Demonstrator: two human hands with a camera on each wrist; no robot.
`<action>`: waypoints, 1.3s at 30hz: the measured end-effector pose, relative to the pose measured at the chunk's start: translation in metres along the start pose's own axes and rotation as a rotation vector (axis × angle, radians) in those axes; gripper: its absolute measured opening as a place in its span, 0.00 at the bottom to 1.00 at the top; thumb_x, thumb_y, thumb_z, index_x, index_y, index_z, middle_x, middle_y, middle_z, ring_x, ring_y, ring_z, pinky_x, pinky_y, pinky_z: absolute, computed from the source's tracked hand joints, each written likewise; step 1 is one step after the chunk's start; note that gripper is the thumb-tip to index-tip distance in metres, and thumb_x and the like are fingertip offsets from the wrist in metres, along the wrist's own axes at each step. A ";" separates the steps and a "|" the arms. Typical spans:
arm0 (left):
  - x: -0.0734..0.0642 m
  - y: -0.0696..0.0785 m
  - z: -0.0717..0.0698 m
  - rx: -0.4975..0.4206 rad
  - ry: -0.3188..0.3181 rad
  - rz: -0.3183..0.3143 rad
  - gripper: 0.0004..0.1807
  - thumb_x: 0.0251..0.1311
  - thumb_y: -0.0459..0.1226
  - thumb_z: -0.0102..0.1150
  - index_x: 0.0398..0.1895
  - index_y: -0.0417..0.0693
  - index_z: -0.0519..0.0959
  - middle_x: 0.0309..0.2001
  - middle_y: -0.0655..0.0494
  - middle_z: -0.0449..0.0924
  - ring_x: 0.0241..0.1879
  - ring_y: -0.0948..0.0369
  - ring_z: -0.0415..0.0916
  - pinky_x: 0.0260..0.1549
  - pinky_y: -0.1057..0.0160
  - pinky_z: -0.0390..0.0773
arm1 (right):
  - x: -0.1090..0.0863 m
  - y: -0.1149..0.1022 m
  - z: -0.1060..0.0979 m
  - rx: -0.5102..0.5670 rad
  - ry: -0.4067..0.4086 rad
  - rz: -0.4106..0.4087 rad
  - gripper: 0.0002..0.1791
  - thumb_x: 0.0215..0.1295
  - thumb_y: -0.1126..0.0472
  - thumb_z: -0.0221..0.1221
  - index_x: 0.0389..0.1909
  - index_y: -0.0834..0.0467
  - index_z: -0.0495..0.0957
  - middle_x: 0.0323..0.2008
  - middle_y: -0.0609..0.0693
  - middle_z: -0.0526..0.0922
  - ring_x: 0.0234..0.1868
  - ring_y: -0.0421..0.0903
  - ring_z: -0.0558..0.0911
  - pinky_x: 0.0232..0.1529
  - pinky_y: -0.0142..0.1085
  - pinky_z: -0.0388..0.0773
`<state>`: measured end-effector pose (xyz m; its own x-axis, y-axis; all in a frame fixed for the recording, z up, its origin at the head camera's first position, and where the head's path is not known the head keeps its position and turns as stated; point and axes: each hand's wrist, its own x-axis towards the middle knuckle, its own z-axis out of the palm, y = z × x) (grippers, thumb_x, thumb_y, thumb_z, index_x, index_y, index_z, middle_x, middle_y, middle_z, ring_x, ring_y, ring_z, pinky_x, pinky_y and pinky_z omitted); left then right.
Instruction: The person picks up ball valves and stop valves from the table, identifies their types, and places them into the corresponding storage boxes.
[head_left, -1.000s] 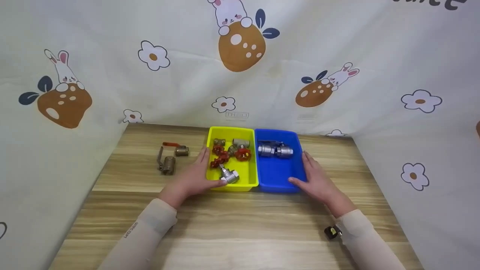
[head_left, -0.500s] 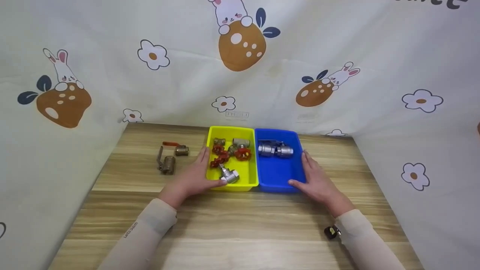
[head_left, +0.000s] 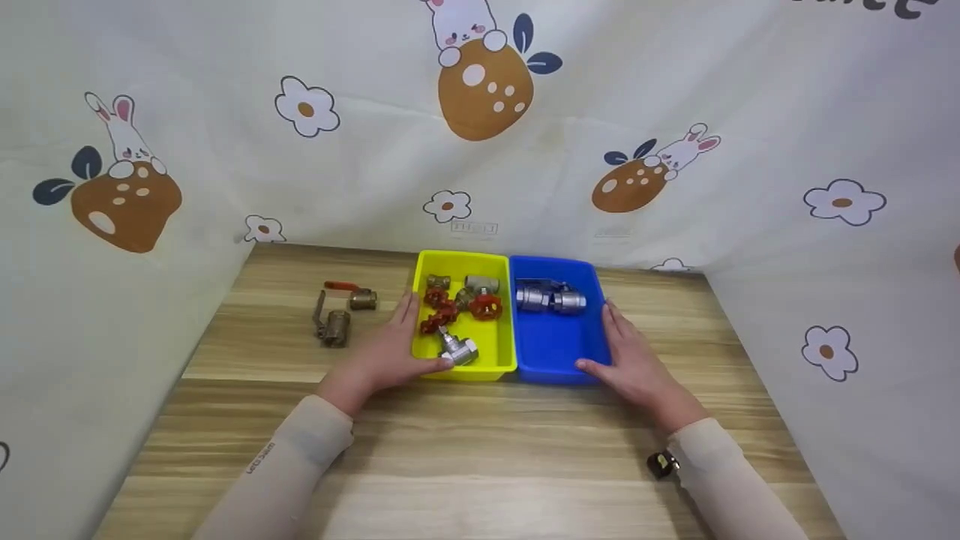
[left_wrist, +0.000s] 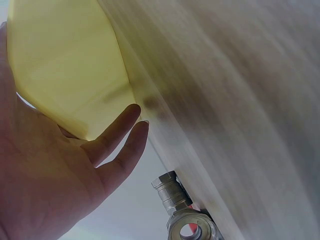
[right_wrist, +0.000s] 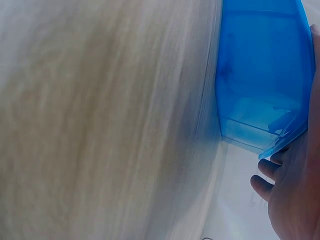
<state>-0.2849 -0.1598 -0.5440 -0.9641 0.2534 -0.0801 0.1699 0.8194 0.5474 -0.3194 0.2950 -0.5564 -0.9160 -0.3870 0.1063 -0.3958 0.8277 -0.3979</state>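
In the head view, a yellow bin point(head_left: 491, 337) and a blue bin point(head_left: 555, 345) stand side by side, touching. My left hand point(head_left: 382, 352) rests on the yellow bin's left side, thumb at the near left corner and fingers extended along the wall. Against the blue bin's right side lies my right hand point(head_left: 637, 367), its thumb at the near rim. Inside the yellow bin are several valves with red handwheels point(head_left: 486, 306) and a silver valve point(head_left: 457, 349). Two silver ball valves point(head_left: 568, 301) lie at the back of the blue bin. The left wrist view shows straight fingers point(left_wrist: 125, 150) beside the yellow wall.
Left of the yellow bin, a brass ball valve with a red lever point(head_left: 363, 299) and another with a dull metal lever point(head_left: 337, 328) lie on the wooden table point(head_left: 480, 450). A printed cloth point(head_left: 375, 165) hangs behind and at both sides. A small black device point(head_left: 661, 465) sits by the right cuff.
The head view has shifted very slightly. Both hands stay against the bins, and the bins and valves keep their places on the table.
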 end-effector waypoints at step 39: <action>0.004 -0.010 -0.017 -0.033 0.121 0.055 0.54 0.78 0.68 0.53 0.90 0.42 0.53 0.89 0.39 0.51 0.84 0.36 0.57 0.79 0.32 0.61 | 0.000 0.001 0.002 0.055 -0.008 0.022 0.65 0.73 0.34 0.67 0.90 0.64 0.39 0.90 0.63 0.41 0.87 0.70 0.48 0.83 0.69 0.50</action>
<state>-0.2939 -0.1760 -0.5357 -0.9714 0.2318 0.0510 0.2183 0.7882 0.5755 -0.3194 0.2949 -0.5585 -0.9237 -0.3724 0.0902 -0.3714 0.8122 -0.4499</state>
